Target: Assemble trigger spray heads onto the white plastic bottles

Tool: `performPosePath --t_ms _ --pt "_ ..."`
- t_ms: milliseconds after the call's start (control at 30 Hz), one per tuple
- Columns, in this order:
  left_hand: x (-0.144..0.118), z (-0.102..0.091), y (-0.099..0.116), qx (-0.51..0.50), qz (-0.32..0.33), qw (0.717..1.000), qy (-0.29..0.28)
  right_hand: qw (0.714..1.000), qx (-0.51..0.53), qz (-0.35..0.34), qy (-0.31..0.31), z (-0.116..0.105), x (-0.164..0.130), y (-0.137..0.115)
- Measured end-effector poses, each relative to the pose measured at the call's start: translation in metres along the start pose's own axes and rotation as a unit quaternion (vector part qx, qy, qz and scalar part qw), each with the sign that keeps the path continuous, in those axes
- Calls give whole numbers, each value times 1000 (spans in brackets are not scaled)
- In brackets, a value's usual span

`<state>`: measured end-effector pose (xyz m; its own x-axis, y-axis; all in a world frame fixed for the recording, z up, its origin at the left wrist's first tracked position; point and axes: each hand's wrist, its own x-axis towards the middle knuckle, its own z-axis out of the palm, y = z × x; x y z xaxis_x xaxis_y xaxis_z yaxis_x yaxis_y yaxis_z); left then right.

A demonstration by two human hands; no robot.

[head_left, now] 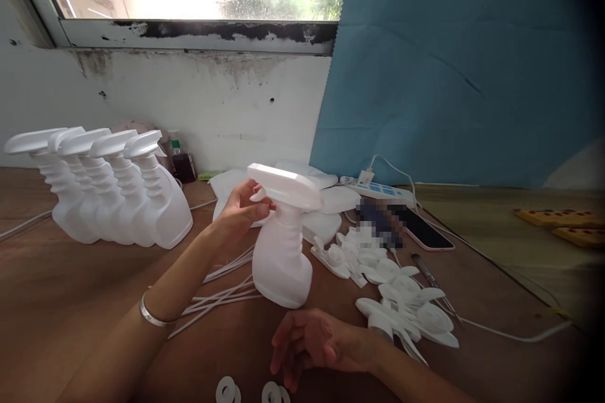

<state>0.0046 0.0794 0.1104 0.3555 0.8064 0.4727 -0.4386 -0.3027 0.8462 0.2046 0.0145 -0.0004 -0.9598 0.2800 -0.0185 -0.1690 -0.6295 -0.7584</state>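
Currently, the left hand point(239, 211) has its thumb and fingers at the trigger of a white spray bottle point(282, 264), though I cannot tell whether they grip it. The bottle stands upright mid-desk point(198, 365), nozzle pointing left, near some thin tubes point(222, 298). Just before it, the right hand point(314, 343) is empty, fingers loosely curled and apart, near some rings point(227, 381). Five similar bottles point(165, 220) stand in a row at left.

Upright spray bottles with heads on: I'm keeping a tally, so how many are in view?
6: five upright spray bottles in a row on the left, and one bottle in the middle, at the left hand. Others could be hidden behind.
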Motion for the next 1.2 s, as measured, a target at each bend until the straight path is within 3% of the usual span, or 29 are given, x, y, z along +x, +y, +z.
performPosePath --t_ms 167,233,333,400,567,733,833,967,1033,1200 --pt "-6 14 -7 45 -114 992 -42 1000 3 6 8 3 0 -2" --pt "-7 21 -7 75 -143 982 -94 1000 0 10 10 4 0 -3" --pt "-6 27 -3 117 -107 967 -200 1000 -3 16 16 5 1 -4" --pt "-5 28 2 147 -85 960 -222 1000 -2 17 15 4 1 -4" --pt "-11 36 9 162 -136 952 -219 1000 2 21 8 2 1 -3" --pt "-17 53 11 143 -182 970 -76 1000 11 13 10 4 1 -3" --pt "-15 60 10 111 -192 974 -36 1000 11 10 9 4 1 -3" --pt "-14 64 4 93 -150 984 17 1000 7 9 4 3 1 -2" --pt "-15 64 -1 87 -138 987 8 1000 6 15 9 3 1 -2" --pt "-21 61 -8 56 -181 976 -104 999 7 22 24 4 1 -3"
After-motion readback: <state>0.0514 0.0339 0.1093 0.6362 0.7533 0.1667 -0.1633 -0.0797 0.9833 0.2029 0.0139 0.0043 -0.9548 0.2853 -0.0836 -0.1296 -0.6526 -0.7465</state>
